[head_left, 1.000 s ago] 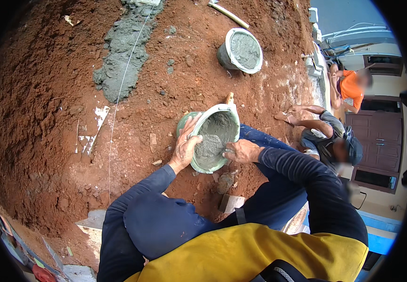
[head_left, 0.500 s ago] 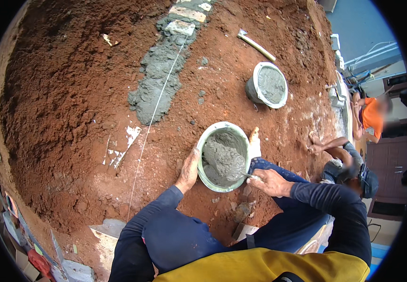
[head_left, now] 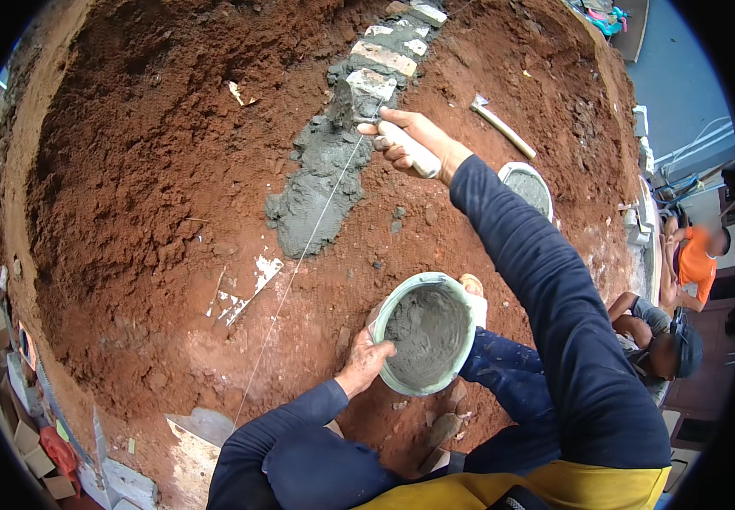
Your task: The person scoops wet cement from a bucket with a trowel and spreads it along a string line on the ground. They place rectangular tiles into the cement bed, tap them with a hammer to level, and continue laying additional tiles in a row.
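My left hand (head_left: pixel 363 364) grips the left rim of a pale green bucket (head_left: pixel 425 340) of grey mortar. My right hand (head_left: pixel 410 143) is closed around a trowel handle (head_left: pixel 414 153), far forward at the row of bricks. The trowel's blade (head_left: pixel 344 102) stands tilted, mortar-smeared, against the nearest brick (head_left: pixel 372 83), at the upper end of a strip of wet mortar (head_left: pixel 312 200). A thin white string (head_left: pixel 308 242) runs over that strip.
A second mortar bucket (head_left: pixel 525 184), partly behind my right arm, and a pale-handled tool (head_left: pixel 508 127) lie right. Two people sit at the right edge, one in orange (head_left: pixel 695 268), one in a dark cap (head_left: pixel 686 348). Rough red soil (head_left: pixel 147 212) surrounds the mortar; boards lie lower left.
My right hand has moved from inside the bucket up and forward to the bricks with the trowel. My left hand still holds the bucket. The camera's view has shifted toward the brick row.
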### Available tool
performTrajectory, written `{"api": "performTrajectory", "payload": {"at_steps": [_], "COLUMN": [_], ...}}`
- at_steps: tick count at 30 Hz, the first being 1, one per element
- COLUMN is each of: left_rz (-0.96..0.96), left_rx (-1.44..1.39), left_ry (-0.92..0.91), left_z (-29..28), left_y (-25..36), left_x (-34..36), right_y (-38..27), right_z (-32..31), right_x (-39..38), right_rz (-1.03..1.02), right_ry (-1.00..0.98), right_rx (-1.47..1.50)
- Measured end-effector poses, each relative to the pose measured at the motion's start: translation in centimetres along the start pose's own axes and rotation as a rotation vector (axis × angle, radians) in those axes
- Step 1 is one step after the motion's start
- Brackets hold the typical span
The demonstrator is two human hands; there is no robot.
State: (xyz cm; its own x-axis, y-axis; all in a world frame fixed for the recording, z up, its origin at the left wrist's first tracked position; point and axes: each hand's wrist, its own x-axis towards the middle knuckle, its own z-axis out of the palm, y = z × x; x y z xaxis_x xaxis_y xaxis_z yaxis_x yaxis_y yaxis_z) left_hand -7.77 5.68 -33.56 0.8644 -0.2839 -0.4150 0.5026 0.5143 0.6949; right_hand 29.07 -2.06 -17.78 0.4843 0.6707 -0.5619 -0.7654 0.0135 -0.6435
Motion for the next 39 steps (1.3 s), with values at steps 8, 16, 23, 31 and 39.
{"api": "performTrajectory", "payload": {"at_steps": [8, 16, 23, 31, 39], "left_rz": [0.221, 0.584, 0.701, 0.752, 0.825], "left_rx": [-0.268, -0.133, 0.022, 0.121, 0.437], "left_ry": [-0.018, 0.059, 0.183, 0.283, 0.292], "left_z": [-1.3, -1.6, -5.3, -6.1, -3.4], "left_y": [13.7, 27.3, 30.7, 30.3, 31.4], "left_x": [-4.1, -12.7, -19.1, -20.4, -17.9], "right_y": [1.3, 8.6, 10.6, 10.5, 11.1], "right_z": [7.4, 21.3, 29.1, 29.5, 21.1], "right_x": [-26.9, -23.8, -22.5, -19.2, -12.1], "right_rz": [0.047, -0.524, -0.525, -0.487, -0.750], "right_ry": [0.482, 0.605, 0.278, -0.033, 0.284], "right_rx": [-1.193, -2.219, -2.474, -2.569, -2.051]}}
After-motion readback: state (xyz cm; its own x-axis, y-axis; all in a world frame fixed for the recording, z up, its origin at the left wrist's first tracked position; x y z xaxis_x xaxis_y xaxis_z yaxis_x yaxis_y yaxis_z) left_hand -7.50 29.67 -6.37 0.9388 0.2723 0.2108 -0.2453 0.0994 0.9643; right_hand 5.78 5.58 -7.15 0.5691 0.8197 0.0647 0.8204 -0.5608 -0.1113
